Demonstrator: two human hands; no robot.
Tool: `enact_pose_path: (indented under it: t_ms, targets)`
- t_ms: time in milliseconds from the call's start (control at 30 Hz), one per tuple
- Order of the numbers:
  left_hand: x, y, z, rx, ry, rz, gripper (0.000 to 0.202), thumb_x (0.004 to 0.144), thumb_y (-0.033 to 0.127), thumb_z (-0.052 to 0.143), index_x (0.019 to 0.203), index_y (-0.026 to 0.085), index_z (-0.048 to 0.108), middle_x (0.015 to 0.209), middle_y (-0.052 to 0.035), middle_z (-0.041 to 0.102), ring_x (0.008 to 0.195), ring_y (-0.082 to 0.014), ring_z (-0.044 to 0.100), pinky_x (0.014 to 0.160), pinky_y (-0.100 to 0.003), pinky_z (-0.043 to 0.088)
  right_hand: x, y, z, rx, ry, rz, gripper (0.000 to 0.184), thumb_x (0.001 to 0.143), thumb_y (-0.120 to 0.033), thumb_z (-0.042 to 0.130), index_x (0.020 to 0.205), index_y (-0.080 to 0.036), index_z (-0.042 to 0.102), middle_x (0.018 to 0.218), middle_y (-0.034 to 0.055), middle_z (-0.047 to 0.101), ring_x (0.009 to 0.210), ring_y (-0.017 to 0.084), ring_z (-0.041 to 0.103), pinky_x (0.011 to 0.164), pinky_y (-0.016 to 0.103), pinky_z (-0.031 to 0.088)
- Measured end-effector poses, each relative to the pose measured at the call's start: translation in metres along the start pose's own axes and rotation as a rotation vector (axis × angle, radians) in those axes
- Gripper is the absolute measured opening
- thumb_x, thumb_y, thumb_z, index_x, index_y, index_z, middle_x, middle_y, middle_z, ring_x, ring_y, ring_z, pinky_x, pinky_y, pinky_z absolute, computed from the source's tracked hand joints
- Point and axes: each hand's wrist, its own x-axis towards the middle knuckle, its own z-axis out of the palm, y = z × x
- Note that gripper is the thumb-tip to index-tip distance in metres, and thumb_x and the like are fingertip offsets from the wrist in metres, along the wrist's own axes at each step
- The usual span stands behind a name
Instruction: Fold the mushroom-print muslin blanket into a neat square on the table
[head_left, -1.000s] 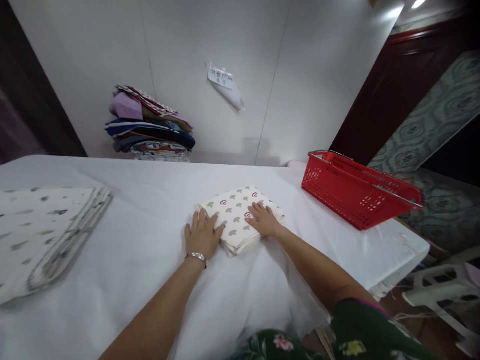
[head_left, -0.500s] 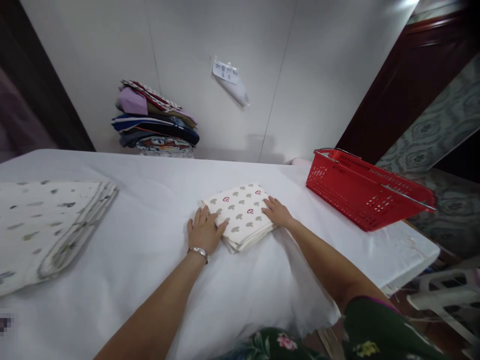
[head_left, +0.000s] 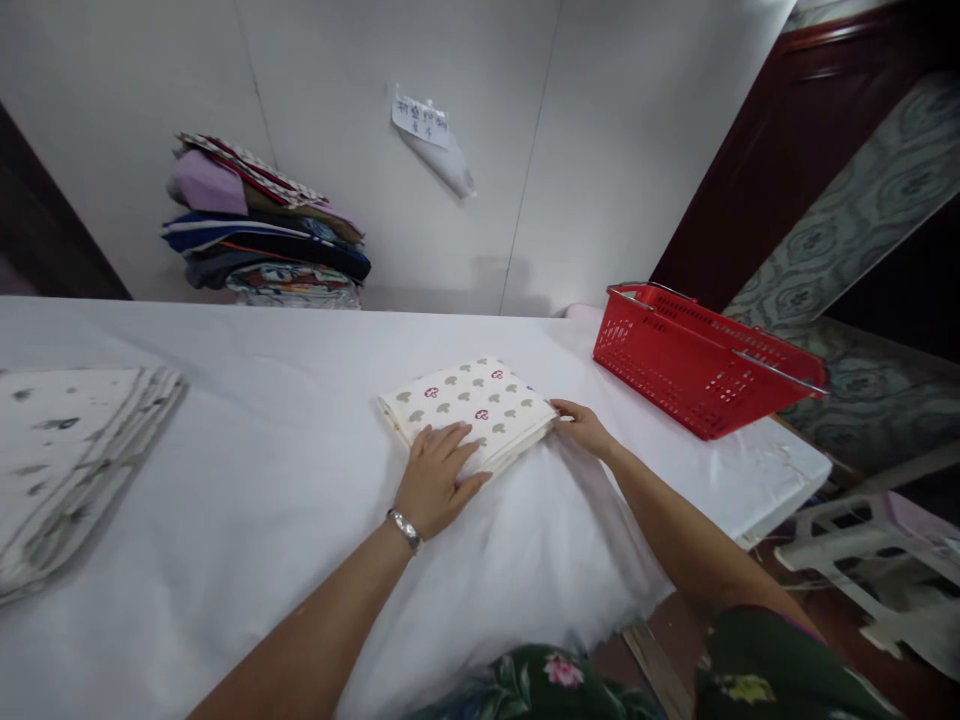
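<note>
A folded cream cloth (head_left: 469, 405) printed with grey and red mushrooms lies in the middle of the white-covered table (head_left: 300, 400). My left hand (head_left: 437, 478), with a watch on the wrist, rests flat on the cloth's near edge, fingers spread. My right hand (head_left: 583, 428) touches the cloth's right corner, its fingers curled at the edge; whether they pinch the cloth is not visible.
A red plastic basket (head_left: 701, 360) stands at the table's right end. A larger folded spotted cloth (head_left: 67, 450) lies at the far left. A stack of coloured fabrics (head_left: 262, 235) sits against the back wall. A white plastic stool (head_left: 870, 560) stands on the floor at right.
My left hand slid from the cloth's left side onto its near edge. My right hand moved off the top of the cloth to its right corner.
</note>
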Motion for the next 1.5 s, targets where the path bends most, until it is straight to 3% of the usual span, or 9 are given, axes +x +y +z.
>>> enact_pose_path:
  t_ms: [100,233,567,800,967,1067,1133,1267,1500]
  targets:
    - [-0.002,0.004,0.006,0.023,-0.084,0.028,0.053,0.085,0.052,0.044,0.126,0.019,0.049,0.138,-0.0103,0.042,0.131,-0.025,0.031,0.109,-0.048,0.019,0.003,0.002,0.008,-0.146,0.035,-0.066,0.043,0.07,-0.026,0.053,0.113,-0.021,0.06,0.11,0.0019,0.064,0.097,0.019,0.057,0.081,0.031,0.046]
    - [-0.004,-0.002,0.011,0.042,-0.142,0.01,0.052,0.087,0.049,0.04,0.131,0.021,0.044,0.139,-0.0082,0.042,0.133,-0.0229,0.027,0.11,-0.046,0.02,0.01,0.004,0.009,-0.269,0.068,-0.119,0.038,0.074,-0.025,0.049,0.109,-0.022,0.062,0.105,0.002,0.065,0.09,0.017,0.057,0.08,0.031,0.045]
    - [-0.006,-0.001,0.016,0.072,-0.147,-0.017,0.045,0.089,0.04,0.038,0.128,0.021,0.048,0.139,-0.0073,0.042,0.133,-0.0231,0.029,0.111,-0.047,0.021,0.007,0.028,0.017,-0.166,0.188,-0.085,0.032,0.077,-0.029,0.045,0.1,-0.02,0.065,0.1,0.0037,0.065,0.092,0.018,0.057,0.083,0.032,0.043]
    - [-0.007,-0.002,0.017,0.078,-0.123,0.002,0.045,0.089,0.04,0.04,0.128,0.021,0.047,0.138,-0.008,0.043,0.132,-0.0235,0.03,0.11,-0.047,0.022,0.004,0.024,0.016,-0.162,0.182,-0.056,0.034,0.075,-0.028,0.046,0.102,-0.019,0.065,0.1,0.005,0.065,0.09,0.018,0.058,0.081,0.033,0.045]
    - [-0.008,-0.002,0.018,0.094,-0.124,0.019,0.046,0.089,0.04,0.039,0.13,0.021,0.045,0.139,-0.0084,0.042,0.132,-0.0238,0.029,0.11,-0.048,0.022,-0.001,-0.005,0.011,-0.219,0.13,-0.134,0.042,0.075,-0.025,0.046,0.114,-0.023,0.061,0.125,0.0056,0.054,0.115,0.021,0.049,0.098,0.038,0.037]
    - [-0.009,-0.001,0.018,0.099,-0.109,0.028,0.045,0.089,0.039,0.04,0.13,0.022,0.044,0.139,-0.0084,0.042,0.132,-0.0237,0.03,0.11,-0.048,0.022,-0.006,-0.03,0.019,-0.343,0.124,-0.279,0.05,0.083,-0.033,0.043,0.132,-0.024,0.044,0.143,0.0045,0.035,0.132,0.022,0.029,0.107,0.043,0.025]
    - [-0.009,-0.001,0.018,0.108,-0.102,0.03,0.045,0.089,0.039,0.04,0.13,0.022,0.044,0.139,-0.0084,0.042,0.132,-0.0234,0.03,0.11,-0.048,0.021,-0.008,-0.039,0.028,-0.474,0.037,-0.326,0.055,0.087,-0.041,0.039,0.139,-0.023,0.033,0.147,0.0053,0.027,0.136,0.022,0.02,0.109,0.046,0.018]
    - [-0.01,-0.001,0.018,0.123,-0.098,0.03,0.044,0.088,0.039,0.04,0.128,0.021,0.046,0.137,-0.0085,0.043,0.131,-0.0232,0.031,0.109,-0.048,0.022,-0.011,-0.036,0.044,-0.654,-0.183,-0.193,0.058,0.09,-0.051,0.032,0.141,-0.024,0.028,0.148,0.0059,0.025,0.137,0.021,0.016,0.109,0.048,0.009]
    - [-0.01,0.0,0.018,0.153,-0.107,0.03,0.045,0.088,0.038,0.042,0.129,0.019,0.046,0.138,-0.0094,0.043,0.131,-0.024,0.031,0.109,-0.047,0.022,-0.001,-0.048,0.038,-0.64,-0.28,-0.108,0.054,0.091,-0.053,0.028,0.135,-0.024,0.038,0.147,0.0077,0.028,0.137,0.023,0.017,0.107,0.052,0.009]
